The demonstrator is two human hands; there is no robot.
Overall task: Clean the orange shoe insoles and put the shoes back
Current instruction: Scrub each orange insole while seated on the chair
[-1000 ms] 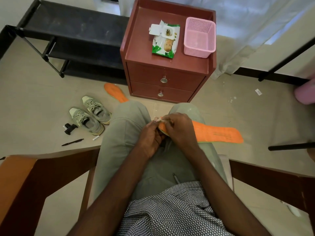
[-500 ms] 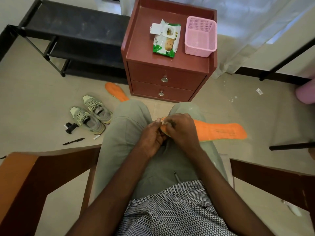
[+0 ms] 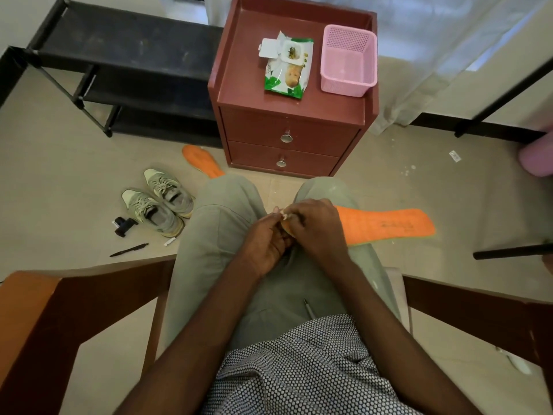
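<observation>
A person sits in a wooden-armed chair (image 3: 68, 301) with both hands over the lap, legs in grey-green trousers. The right hand (image 3: 317, 232) curls its fingers (image 3: 294, 218) round the near end of a long flat orange foam insole (image 3: 386, 224), which runs out to the person's right across the right thigh and over the beige floor. The left hand (image 3: 264, 239) meets it at the same end, its fingers bent and closed against the insole's tip; a small scrap of something pale shows between the two hands, too small to tell what it is. A second orange insole (image 3: 202, 161) lies flat on the floor just beside the lower left corner of a reddish-brown two-drawer bedside cabinet (image 3: 287, 127), partly hidden by the left knee. A pair of grey-green lace-up sneakers (image 3: 158, 202) stands side by side on the floor to the left of the left leg, toes pointing away. Near them lie a small black object (image 3: 122, 226) and a black pen (image 3: 128, 250). On the cabinet top sit a green-and-white pack of wet wipes (image 3: 287, 70) with its flap open and, just beside it on the right, a pink perforated plastic basket (image 3: 347, 64). A low black shelf rack (image 3: 119, 64) stands to the left of the cabinet.
</observation>
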